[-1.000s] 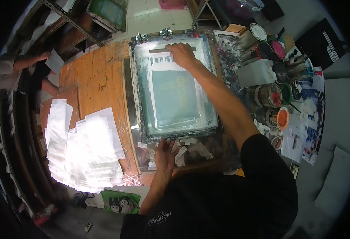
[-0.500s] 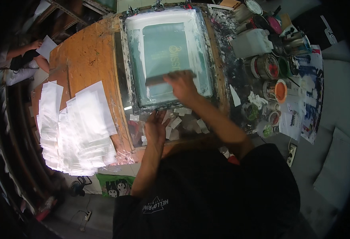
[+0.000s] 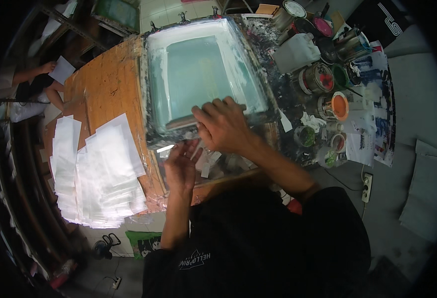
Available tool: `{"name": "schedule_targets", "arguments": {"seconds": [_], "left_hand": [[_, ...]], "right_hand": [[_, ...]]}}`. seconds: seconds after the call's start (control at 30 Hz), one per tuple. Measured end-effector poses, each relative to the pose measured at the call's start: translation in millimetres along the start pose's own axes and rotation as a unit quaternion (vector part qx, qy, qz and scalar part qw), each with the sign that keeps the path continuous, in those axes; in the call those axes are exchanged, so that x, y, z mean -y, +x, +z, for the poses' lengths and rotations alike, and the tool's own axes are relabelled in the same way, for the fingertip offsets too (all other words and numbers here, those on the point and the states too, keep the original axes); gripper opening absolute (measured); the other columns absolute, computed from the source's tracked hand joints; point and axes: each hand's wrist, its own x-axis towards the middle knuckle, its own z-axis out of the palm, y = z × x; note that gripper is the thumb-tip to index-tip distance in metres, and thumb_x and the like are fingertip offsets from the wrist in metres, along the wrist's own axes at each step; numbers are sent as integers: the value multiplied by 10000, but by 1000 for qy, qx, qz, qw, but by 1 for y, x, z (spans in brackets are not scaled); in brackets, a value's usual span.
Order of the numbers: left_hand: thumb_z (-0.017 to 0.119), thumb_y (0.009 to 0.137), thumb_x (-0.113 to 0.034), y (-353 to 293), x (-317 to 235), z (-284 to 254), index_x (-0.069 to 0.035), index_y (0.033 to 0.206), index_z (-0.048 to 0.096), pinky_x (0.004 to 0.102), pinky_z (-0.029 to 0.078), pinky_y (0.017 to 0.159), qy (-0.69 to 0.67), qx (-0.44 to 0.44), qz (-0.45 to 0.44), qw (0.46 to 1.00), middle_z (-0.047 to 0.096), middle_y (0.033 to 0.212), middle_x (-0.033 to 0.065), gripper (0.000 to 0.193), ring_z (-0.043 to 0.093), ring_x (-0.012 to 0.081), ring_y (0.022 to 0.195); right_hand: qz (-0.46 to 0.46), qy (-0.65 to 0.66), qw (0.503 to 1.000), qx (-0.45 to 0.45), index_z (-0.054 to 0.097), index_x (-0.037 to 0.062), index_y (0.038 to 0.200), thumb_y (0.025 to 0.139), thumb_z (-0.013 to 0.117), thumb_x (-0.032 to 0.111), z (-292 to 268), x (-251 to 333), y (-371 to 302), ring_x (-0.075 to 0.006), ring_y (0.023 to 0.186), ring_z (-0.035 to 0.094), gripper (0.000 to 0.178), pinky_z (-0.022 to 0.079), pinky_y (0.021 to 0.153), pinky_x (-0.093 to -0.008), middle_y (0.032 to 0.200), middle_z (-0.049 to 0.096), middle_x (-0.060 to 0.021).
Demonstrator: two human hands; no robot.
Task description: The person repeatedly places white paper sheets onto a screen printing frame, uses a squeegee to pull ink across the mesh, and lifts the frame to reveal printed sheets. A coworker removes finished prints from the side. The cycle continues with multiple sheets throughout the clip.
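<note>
A teal-meshed printing screen [image 3: 198, 74] in a paint-smeared frame lies flat on the wooden counter [image 3: 101, 92]. A squeegee [image 3: 188, 120] rests across its near edge, long side parallel to the frame, mostly hidden.

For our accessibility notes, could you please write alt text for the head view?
A person's right hand grips a squeegee at the near edge of a screen-printing frame, left hand just below it. White sheets lie left, ink cans right.

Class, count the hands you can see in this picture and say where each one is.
3: right hand on the screen frame's near edge, left hand just below it, another person's hand far left holding paper; more may be hidden.
</note>
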Motion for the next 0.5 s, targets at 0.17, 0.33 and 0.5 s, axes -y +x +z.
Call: {"name": "schedule_targets", "arguments": {"seconds": [0.17,0.33,0.5], "left_hand": [[592,954,-107,22,-55,79,-32,1057,649,498,396,1111,50,214,184,958,705,1105,138,140,644,269,1123],[653,927,-166,227,-96,47,40,1241,633,465,473,1010,361,75,409,835,659,1220,135,376,634,277,1129],[677,934,-176,301,-61,29,-73,1133,733,394,483,975,795,-80,432,418,671,1256,165,230,625,349,1139]], "right_hand": [[-100,-63,982,-145,678,57,890,967,620,516,-63,-25,94,-183,456,531,469,441,482,-345,575,583,-66],[-40,-13,999,2,726,24,833,928,643,469,-128,-26,176,-201,519,574,462,468,500,-364,616,607,-92],[0,74,987,140,646,-3,765,1021,581,279,-153,-41,212,-72,401,302,386,288,350,-252,504,414,28]]}}
